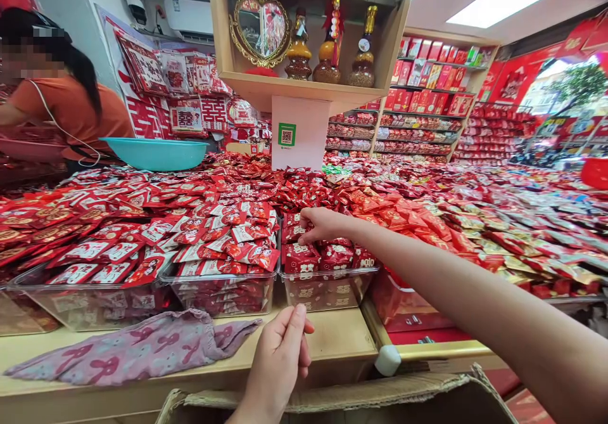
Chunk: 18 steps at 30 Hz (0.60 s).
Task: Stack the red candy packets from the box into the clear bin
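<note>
My right hand (323,225) reaches across to a clear plastic bin (332,278) of small dark red packets (336,256) with white printed characters. Its thumb and fingers are bent around the edge of a red packet at the bin's left side. Lower down, my left hand (282,351) is closed above the cardboard box (332,398), thumb pressed to its fingers; anything inside is hidden. To the left stands another clear bin (223,291), heaped with red and white packets (237,240).
A patterned cloth (137,348) lies on the ledge (327,335). A wooden display cabinet (304,85) overhangs the packets. A turquoise basin (156,153) sits behind them, beside a person in an orange top (80,110). A gold rail (441,350) with a white corner cap runs right.
</note>
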Each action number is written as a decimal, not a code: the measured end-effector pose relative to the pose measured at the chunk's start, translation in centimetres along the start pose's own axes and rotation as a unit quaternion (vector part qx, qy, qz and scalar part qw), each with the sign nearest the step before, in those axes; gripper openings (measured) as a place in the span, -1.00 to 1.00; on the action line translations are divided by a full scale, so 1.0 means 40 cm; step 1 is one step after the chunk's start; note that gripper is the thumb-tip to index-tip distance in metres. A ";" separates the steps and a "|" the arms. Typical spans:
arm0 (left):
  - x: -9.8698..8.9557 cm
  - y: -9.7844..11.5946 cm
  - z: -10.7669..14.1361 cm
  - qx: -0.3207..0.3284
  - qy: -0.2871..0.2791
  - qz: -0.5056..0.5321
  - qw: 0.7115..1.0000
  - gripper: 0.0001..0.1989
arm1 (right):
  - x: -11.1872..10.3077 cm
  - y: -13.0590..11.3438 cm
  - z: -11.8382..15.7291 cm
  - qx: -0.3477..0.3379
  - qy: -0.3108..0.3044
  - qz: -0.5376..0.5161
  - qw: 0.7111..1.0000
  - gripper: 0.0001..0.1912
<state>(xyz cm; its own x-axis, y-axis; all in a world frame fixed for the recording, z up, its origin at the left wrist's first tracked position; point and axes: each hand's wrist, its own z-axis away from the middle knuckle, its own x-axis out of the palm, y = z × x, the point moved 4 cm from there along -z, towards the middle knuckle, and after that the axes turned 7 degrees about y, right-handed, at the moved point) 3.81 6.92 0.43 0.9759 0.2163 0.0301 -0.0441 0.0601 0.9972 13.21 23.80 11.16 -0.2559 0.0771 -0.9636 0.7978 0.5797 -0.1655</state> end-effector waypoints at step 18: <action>-0.001 -0.006 -0.001 -0.019 -0.010 0.013 1.000 -0.62 | -0.101 0.175 -0.029 0.077 0.080 0.021 0.994 -0.69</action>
<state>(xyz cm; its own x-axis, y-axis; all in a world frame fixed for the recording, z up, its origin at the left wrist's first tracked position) 3.76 6.94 0.20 0.9786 0.1978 0.0569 -0.0765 0.0928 0.9927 19.20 28.47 14.13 -0.2938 0.2336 -0.9269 0.8804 0.4437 -0.1673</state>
